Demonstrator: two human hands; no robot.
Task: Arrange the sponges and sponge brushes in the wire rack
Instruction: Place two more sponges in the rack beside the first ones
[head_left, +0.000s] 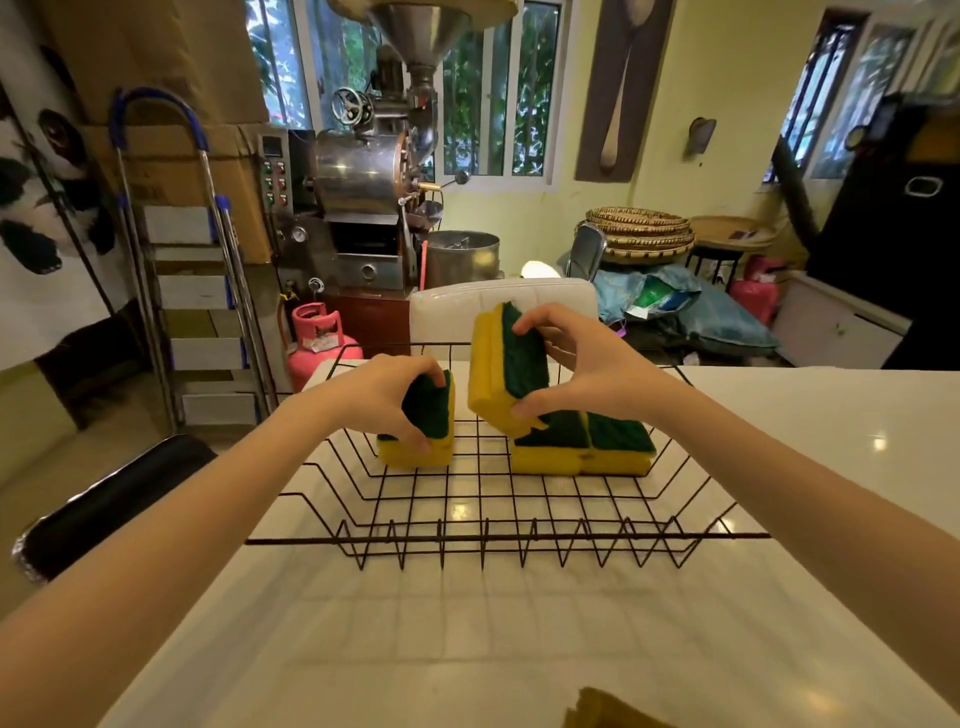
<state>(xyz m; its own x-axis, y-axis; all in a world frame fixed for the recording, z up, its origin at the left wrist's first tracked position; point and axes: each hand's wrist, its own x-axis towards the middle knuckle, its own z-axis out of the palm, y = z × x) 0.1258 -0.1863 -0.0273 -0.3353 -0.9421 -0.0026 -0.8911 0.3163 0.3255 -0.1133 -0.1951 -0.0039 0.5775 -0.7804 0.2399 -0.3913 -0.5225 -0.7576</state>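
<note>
A black wire rack (483, 538) stands on the white counter in front of me. My left hand (382, 397) grips a stack of yellow sponges with green scrub tops (423, 449) resting on the rack floor at its far left. My right hand (576, 364) holds a tilted bundle of yellow and green sponges (498, 364) above the rack, over its far right. Below that bundle, two more yellow and green sponges (587, 449) lie flat side by side in the rack.
The white counter (415, 639) extends toward me, with a yellowish-brown object (608, 709) at its near edge. A white chair back (519, 301) rises behind the rack. A black stool seat (109, 499) sits to the left, with a stepladder, pink gas cylinder and roasting machine beyond.
</note>
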